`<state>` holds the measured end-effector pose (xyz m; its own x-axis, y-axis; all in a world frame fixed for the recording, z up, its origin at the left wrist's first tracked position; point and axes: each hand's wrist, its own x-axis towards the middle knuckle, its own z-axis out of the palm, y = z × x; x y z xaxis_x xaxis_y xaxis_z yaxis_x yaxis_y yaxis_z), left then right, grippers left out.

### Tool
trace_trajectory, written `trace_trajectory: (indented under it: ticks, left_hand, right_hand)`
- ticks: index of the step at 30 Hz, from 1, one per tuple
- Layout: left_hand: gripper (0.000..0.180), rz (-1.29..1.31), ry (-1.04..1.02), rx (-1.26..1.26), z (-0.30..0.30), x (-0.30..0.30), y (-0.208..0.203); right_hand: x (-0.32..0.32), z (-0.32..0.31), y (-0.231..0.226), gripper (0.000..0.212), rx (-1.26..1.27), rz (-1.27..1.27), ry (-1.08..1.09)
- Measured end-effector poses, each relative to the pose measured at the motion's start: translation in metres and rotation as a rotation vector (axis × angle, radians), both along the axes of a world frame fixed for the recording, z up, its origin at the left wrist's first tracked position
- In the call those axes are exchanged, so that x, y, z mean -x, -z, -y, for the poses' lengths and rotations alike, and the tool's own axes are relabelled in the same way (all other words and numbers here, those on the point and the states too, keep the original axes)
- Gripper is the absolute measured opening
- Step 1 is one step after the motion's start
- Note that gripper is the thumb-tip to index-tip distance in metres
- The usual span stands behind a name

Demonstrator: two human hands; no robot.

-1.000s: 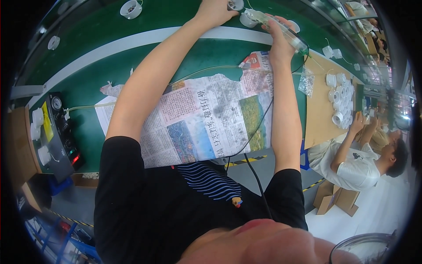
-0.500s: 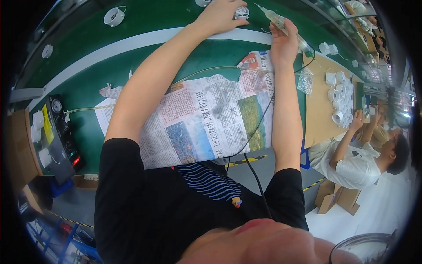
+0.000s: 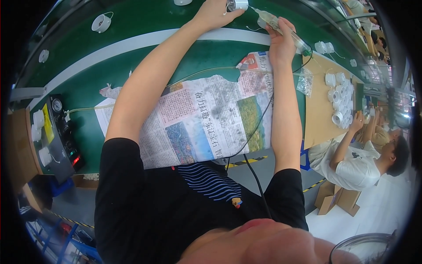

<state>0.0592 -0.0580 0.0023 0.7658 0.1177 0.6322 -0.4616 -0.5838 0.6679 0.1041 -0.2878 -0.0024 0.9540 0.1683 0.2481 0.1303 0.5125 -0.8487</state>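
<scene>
At the top edge of the head view, my left hand (image 3: 214, 15) has its fingers closed on a white round plastic housing (image 3: 241, 4), tilted on its side. My right hand (image 3: 282, 43) grips a clear dispensing syringe (image 3: 271, 20) with a green end and a dark thin cable running from it. Its needle tip points up-left, close beside the housing; whether they touch, I cannot tell. Another white part with a wire (image 3: 262, 23) shows partly behind the syringe. Below my hands, a printed newspaper (image 3: 206, 119) covers the near bench.
On the green belt (image 3: 145, 22) stand more white housings (image 3: 101, 23). A black dispenser box (image 3: 63, 132) with a gauge sits left, a clear tube leading from it. At right, many white rings (image 3: 340, 97) crowd a brown board (image 3: 314, 114); beyond it works another person (image 3: 356, 154).
My left hand has tilted the housing onto its side, with its fingers round it. The syringe tip has come lower and nearer to it. The other housings on the belt have shifted left.
</scene>
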Motion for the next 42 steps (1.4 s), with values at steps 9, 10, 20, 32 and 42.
trace_trajectory:
  ticks: [9, 10, 20, 32, 42]
  left_hand:
    - [0.037, -0.032, 0.141, 0.043, 0.004, 0.000, 0.000]
    - [0.036, -0.076, 0.152, 0.010, 0.004, 0.004, -0.005]
    - [0.041, -0.210, 0.256, 0.195, 0.003, 0.004, -0.003]
    - [0.048, -0.077, 0.158, 0.039, 0.001, 0.003, -0.004]
    - [0.046, -0.105, 0.145, 0.021, 0.003, 0.005, -0.008]
  right_hand:
    - [-0.004, 0.001, 0.002, 0.023, -0.025, 0.001, 0.030]
    - [-0.004, 0.001, 0.002, 0.023, -0.030, -0.005, 0.035]
    - [0.006, -0.008, -0.002, 0.024, 0.127, 0.081, 0.008]
    - [0.016, -0.015, -0.008, 0.032, 0.333, 0.142, 0.075]
    - [0.016, -0.015, -0.005, 0.034, 0.410, 0.195, 0.145]
